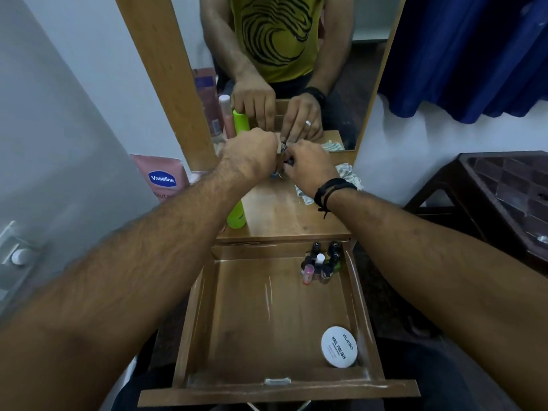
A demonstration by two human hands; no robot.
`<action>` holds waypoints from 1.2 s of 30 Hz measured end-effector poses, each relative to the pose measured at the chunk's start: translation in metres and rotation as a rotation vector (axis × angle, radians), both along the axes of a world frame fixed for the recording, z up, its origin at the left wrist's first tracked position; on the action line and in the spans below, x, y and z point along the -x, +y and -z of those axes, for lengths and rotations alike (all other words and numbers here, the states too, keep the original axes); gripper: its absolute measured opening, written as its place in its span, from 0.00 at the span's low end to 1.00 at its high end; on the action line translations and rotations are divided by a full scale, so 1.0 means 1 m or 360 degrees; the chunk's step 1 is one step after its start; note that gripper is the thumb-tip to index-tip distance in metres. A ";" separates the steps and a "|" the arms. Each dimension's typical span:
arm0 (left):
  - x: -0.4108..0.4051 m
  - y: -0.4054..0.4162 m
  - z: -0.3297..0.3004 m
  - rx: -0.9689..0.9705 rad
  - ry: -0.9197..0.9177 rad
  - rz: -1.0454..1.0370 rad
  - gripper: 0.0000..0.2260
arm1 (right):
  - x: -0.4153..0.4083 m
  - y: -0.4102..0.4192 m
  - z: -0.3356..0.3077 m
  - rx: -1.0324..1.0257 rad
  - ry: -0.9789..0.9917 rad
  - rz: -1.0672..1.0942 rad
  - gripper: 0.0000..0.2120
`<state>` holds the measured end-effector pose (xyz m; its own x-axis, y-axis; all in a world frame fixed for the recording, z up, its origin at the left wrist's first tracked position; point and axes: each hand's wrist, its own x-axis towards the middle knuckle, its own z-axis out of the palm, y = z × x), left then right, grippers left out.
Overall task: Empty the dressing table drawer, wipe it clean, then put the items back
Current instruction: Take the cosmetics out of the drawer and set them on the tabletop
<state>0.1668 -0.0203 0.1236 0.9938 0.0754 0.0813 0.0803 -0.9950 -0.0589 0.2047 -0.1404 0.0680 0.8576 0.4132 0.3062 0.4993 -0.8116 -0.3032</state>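
The wooden drawer (pixel 207 315) is pulled out below the dressing table top (pixel 278 215). Inside it, several small nail polish bottles (pixel 321 264) stand in the far right corner and a round white nail polish remover tub (pixel 339 347) lies near the front right. Both hands meet over the back of the table top, close to the mirror. My left hand (pixel 252 155) and my right hand (pixel 311 167) are closed together around small dark items (pixel 283 169), mostly hidden by the fingers. A striped cloth (pixel 347 173) lies under my right wrist.
A green bottle (pixel 237 215) stands on the table top's left side under my left forearm. A pink Vaseline tube (pixel 161 178) leans at the far left. The mirror (pixel 281 69) rises behind. A dark lattice stool (pixel 504 191) stands to the right, with a blue curtain (pixel 474 54) above it.
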 end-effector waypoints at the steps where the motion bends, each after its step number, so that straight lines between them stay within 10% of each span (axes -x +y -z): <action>1: -0.001 0.001 0.002 0.0001 -0.0006 0.0006 0.10 | -0.001 0.001 0.003 0.0019 -0.0004 -0.0001 0.08; 36: -0.002 0.008 0.007 0.0114 -0.0236 -0.0002 0.06 | 0.005 -0.003 0.013 -0.0092 -0.0012 0.0077 0.14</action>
<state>0.1683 -0.0120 0.1161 0.9712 0.0877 0.2216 0.0842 -0.9961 0.0251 0.2000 -0.1429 0.0549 0.8739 0.3526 0.3347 0.4621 -0.8162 -0.3467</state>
